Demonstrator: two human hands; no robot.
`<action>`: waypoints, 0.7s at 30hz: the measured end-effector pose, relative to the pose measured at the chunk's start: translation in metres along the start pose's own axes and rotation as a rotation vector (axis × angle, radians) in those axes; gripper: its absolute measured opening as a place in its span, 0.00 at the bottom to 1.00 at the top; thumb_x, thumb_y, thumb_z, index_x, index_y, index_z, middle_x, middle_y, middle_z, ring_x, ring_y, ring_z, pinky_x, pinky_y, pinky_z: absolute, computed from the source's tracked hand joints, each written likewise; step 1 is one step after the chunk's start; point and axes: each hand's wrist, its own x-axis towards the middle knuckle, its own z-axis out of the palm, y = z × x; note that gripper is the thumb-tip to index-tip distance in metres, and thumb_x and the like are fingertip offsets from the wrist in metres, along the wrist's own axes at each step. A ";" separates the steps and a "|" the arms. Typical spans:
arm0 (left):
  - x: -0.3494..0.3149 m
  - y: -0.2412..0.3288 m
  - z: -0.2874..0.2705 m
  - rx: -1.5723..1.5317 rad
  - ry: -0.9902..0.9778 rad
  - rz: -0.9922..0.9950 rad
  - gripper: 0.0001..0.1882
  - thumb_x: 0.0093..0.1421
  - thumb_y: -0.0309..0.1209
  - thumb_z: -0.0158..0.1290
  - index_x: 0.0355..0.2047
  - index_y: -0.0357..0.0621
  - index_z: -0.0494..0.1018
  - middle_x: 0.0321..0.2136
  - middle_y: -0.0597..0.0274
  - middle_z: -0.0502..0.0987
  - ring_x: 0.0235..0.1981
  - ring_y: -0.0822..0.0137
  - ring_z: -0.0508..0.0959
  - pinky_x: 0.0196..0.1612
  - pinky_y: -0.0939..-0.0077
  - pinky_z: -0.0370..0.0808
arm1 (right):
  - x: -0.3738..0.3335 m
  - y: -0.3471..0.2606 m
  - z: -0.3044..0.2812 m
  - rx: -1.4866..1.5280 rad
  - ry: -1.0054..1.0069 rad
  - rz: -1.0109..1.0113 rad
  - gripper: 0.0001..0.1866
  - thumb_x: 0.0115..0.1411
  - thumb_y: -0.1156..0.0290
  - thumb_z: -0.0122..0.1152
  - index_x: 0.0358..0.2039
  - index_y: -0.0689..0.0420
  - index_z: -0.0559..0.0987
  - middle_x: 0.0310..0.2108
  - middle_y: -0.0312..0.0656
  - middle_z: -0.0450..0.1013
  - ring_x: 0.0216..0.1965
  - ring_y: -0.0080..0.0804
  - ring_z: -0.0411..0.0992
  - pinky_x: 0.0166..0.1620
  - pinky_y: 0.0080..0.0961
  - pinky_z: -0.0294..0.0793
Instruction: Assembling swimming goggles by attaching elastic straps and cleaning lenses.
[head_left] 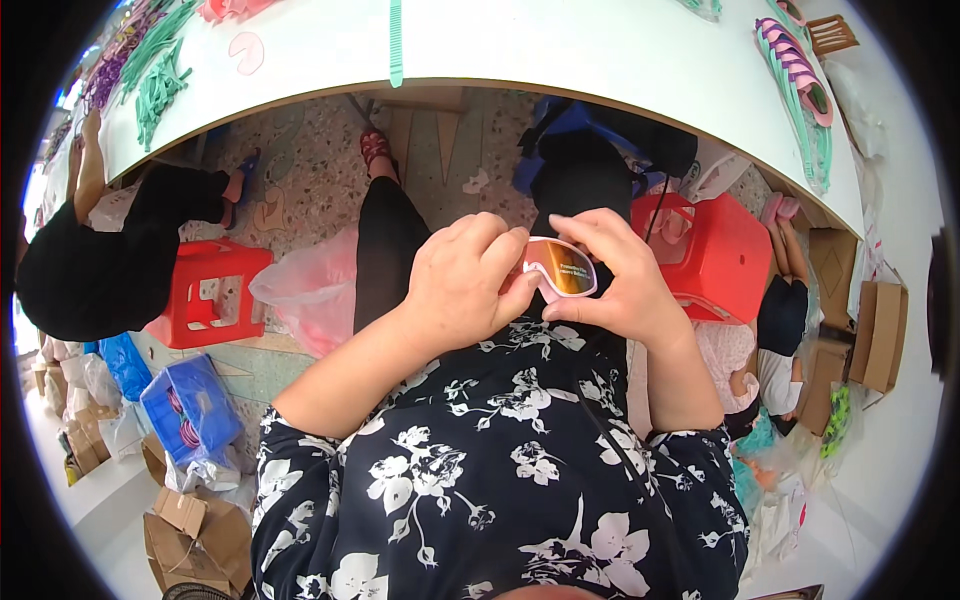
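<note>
A pair of goggles (562, 267) with a pale pink frame and an orange mirrored lens is held over my lap. My left hand (462, 275) grips its left side, fingers curled and thumb along the lower edge, hiding that half of the lens. On the other side my right hand (630, 278) has its thumb under the frame and its fingers over the top. Some print shows on the lens film. Beyond my hands, a mint green strap (396, 45) hangs over the white table's edge.
The white table (560, 45) curves across the front, with green straps (160, 85) at left and a row of pink goggles (800, 75) at right. Red stools (215, 290) stand at both sides, with co-workers nearby. A blue crate (192, 405) and cardboard boxes (200, 540) are lower left.
</note>
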 end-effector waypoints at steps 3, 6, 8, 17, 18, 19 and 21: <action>-0.003 0.000 -0.002 0.035 0.006 0.037 0.18 0.49 0.35 0.62 0.39 0.40 0.76 0.30 0.59 0.73 0.31 0.59 0.76 0.33 0.66 0.75 | 0.002 0.007 0.009 0.114 -0.001 -0.018 0.32 0.39 0.62 0.81 0.45 0.61 0.79 0.38 0.44 0.72 0.37 0.36 0.73 0.40 0.28 0.75; -0.005 0.004 -0.005 0.055 0.000 0.060 0.19 0.51 0.38 0.61 0.40 0.38 0.76 0.31 0.58 0.73 0.31 0.59 0.76 0.34 0.65 0.75 | -0.002 0.006 0.039 0.159 0.236 -0.059 0.20 0.45 0.70 0.73 0.39 0.61 0.79 0.34 0.44 0.71 0.34 0.32 0.72 0.36 0.25 0.73; -0.005 0.005 -0.005 0.071 -0.017 0.064 0.21 0.52 0.40 0.61 0.40 0.38 0.76 0.31 0.58 0.74 0.31 0.59 0.77 0.34 0.65 0.75 | -0.006 0.008 0.052 0.089 0.328 -0.098 0.19 0.45 0.71 0.72 0.39 0.61 0.79 0.33 0.44 0.70 0.33 0.33 0.71 0.34 0.25 0.72; -0.003 -0.013 -0.014 0.050 -0.122 0.106 0.24 0.52 0.43 0.62 0.44 0.41 0.76 0.35 0.59 0.74 0.35 0.59 0.76 0.38 0.65 0.75 | -0.004 0.016 0.046 0.035 0.243 -0.181 0.25 0.43 0.65 0.76 0.42 0.62 0.79 0.34 0.45 0.71 0.33 0.39 0.71 0.34 0.29 0.72; -0.004 -0.017 -0.013 0.032 -0.120 0.115 0.23 0.52 0.43 0.62 0.44 0.42 0.76 0.35 0.59 0.74 0.35 0.59 0.76 0.39 0.65 0.75 | -0.003 0.016 0.040 0.053 0.192 -0.200 0.27 0.43 0.64 0.77 0.42 0.62 0.79 0.34 0.45 0.72 0.33 0.39 0.71 0.35 0.29 0.72; -0.006 -0.019 -0.011 0.014 -0.118 0.123 0.23 0.52 0.42 0.61 0.44 0.43 0.76 0.35 0.59 0.74 0.35 0.59 0.76 0.39 0.64 0.74 | -0.003 0.016 0.036 0.071 0.141 -0.218 0.28 0.42 0.63 0.77 0.43 0.62 0.79 0.34 0.45 0.72 0.33 0.39 0.71 0.35 0.29 0.72; -0.006 -0.016 -0.007 -0.022 -0.098 0.113 0.21 0.51 0.39 0.62 0.44 0.45 0.77 0.36 0.60 0.74 0.35 0.59 0.76 0.40 0.63 0.73 | -0.004 0.017 0.034 -0.002 0.160 -0.272 0.31 0.39 0.63 0.79 0.44 0.62 0.80 0.33 0.44 0.72 0.31 0.36 0.72 0.33 0.28 0.73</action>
